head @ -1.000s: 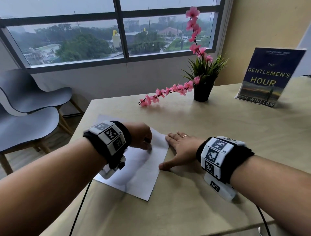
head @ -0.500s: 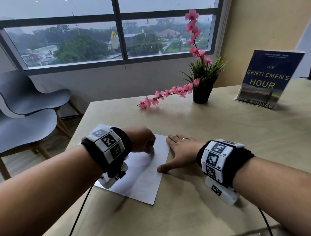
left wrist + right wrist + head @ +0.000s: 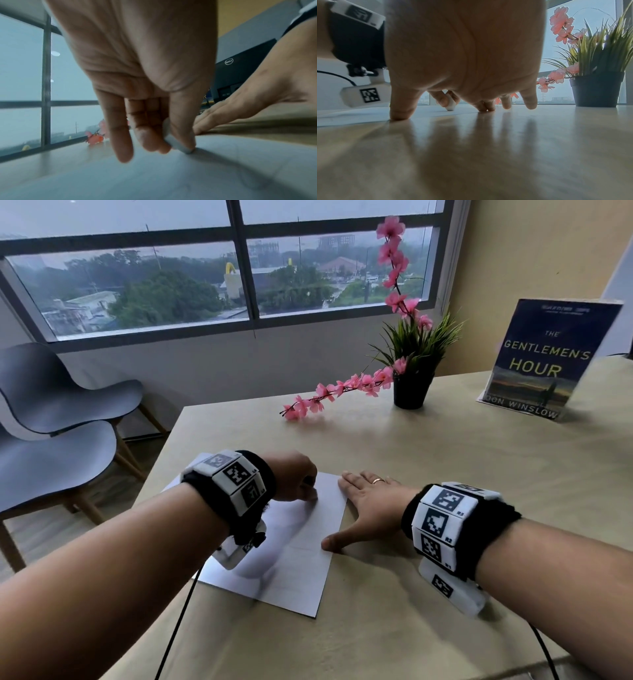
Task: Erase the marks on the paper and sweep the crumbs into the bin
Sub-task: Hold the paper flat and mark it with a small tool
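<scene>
Left hand (image 3: pixel 294 477): curled over the far part of the sheet, thumb and fingers pinching a small white eraser (image 3: pixel 176 143) whose lower tip touches the paper.
Right hand (image 3: pixel 368 505): spread flat with fingers straight, fingertips and thumb pressing on the right edge of the sheet, the palm over bare worktop (image 3: pixel 445 474); it holds nothing.
Worktop: pale wood, carrying the sheet at its near left, a black flower pot (image 3: pixel 411 392) with pink blossoms farther back, and a book (image 3: pixel 544 361) standing at the far right.
Paper (image 3: pixel 291 563): one white sheet lying flat and slightly askew, between the two forearms.
Eraser: at the upper part of the sheet, near its right edge, just beside the right hand's fingers (image 3: pixel 485 106).
Progress: by my reading, the erasing step is under way; only faint grey traces show on the sheet, so much of it may already be clean. The sweeping step looks not yet begun.
Left to do: finish rubbing out whatever remains, gather the crumbs, and tip them into a bin.
Hidden or unclear: no bin appears in any view. Crumbs are too small to make out. The left wrist band covers part of the sheet, and the left wrist view is blurred, so how many marks remain cannot be told.
</scene>
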`<state>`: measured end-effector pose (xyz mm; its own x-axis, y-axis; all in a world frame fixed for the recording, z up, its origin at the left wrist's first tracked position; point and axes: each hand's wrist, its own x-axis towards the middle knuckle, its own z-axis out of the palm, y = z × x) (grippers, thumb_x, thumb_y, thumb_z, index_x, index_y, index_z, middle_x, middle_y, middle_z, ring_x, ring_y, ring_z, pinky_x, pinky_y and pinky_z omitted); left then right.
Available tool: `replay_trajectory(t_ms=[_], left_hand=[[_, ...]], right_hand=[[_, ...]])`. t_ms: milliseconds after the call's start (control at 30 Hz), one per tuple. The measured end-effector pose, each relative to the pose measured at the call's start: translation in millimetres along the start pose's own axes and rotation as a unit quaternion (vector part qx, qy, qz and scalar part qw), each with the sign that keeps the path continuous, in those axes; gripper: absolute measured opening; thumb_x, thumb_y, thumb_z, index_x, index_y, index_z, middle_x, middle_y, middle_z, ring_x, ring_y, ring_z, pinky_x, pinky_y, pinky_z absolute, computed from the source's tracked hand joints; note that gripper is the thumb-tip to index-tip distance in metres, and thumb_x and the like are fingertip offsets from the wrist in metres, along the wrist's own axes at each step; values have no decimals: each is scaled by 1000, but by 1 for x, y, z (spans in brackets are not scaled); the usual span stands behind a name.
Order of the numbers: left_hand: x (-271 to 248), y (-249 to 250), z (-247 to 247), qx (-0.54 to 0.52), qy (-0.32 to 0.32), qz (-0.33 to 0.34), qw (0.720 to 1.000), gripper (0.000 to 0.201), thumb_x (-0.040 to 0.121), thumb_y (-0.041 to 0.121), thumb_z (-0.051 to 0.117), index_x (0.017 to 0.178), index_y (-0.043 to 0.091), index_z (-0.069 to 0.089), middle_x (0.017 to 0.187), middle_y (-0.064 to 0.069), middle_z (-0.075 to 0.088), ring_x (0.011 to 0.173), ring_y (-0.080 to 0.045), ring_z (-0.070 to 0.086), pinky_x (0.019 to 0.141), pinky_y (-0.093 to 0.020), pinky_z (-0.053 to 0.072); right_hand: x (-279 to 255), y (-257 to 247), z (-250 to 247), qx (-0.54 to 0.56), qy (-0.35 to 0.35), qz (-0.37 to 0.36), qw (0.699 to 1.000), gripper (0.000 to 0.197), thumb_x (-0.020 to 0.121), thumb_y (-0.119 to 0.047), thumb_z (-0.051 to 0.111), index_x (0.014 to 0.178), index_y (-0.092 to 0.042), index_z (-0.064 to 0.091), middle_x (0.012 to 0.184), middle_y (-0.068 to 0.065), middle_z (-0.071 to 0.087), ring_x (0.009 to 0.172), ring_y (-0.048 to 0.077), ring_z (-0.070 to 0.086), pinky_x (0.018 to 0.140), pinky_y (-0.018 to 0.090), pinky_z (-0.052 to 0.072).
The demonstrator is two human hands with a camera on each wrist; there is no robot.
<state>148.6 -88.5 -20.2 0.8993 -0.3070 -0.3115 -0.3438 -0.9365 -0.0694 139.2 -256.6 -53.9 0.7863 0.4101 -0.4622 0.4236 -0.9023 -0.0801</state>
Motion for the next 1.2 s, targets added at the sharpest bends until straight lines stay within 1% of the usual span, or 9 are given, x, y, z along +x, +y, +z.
replay_trajectory(t_ms=[100,167,300,467,633,800,900,1100,1200], left_hand=[[0,7,2,15,-7,22,1000,29,94,35,54,110,12,64,108,-5,65,91,-23,57,74,-28,43],[-1,12,3,22,-12,37,999,28,93,36,55,109,14,64,106,-3,65,83,-19,53,70,-26,39],[0,10,-4,-3,0,16,1000,31,93,36,57,110,12,64,109,-5,65,91,-23,57,70,-24,36],[-1,26,-2,29,-23,58,998,33,91,38,57,109,12,66,106,-6,66,85,-20,56,70,-25,40],[2,22,-7,13,-5,33,999,33,91,37,58,111,11,66,109,-6,66,83,-18,52,70,-26,38],[-2,24,-6,32,-28,56,998,33,89,39,61,110,14,66,105,-2,66,82,-17,54,69,-25,39],[-2,14,-8,6,-9,34,999,30,90,38,61,107,14,66,105,-2,67,80,-15,52,68,-23,37],[-11,18,-3,22,-36,73,996,28,89,39,61,107,18,66,102,2,64,90,-18,58,79,-29,47],[-8,8,-7,2,-29,39,999,29,89,38,62,102,13,67,92,0,62,81,-16,54,70,-26,43]], right_hand=[[0,0,0,-2,0,0,1000,124,68,-87,49,155,-21,-9,163,-5,-14,150,21,-12,120,48,-1],[0,0,0,-4,0,-1,1000,124,68,-87,49,155,-21,-9,163,-5,-14,150,21,-11,121,48,-1],[0,0,0,-5,2,-1,1000,124,68,-87,49,155,-21,-9,163,-6,-14,150,21,-11,120,48,-1],[0,0,0,1,-4,1,1000,125,67,-87,50,155,-21,-10,163,-6,-15,150,20,-13,121,48,-1],[-1,0,-1,2,-4,4,1000,124,68,-86,50,155,-22,-10,162,-7,-15,149,19,-14,121,48,0],[-3,0,-2,3,-9,2,1000,124,68,-86,50,155,-22,-11,162,-6,-16,149,20,-13,121,47,0],[-3,-1,-1,-2,-9,3,1000,123,68,-86,49,155,-22,-10,162,-7,-16,149,19,-13,121,47,0],[-1,0,-1,-10,-8,1,1000,124,68,-87,48,155,-21,-10,162,-6,-16,150,20,-12,121,46,3],[-1,0,-2,-13,-9,3,1000,124,68,-88,47,155,-21,-11,162,-7,-16,150,19,-12,121,46,3]])
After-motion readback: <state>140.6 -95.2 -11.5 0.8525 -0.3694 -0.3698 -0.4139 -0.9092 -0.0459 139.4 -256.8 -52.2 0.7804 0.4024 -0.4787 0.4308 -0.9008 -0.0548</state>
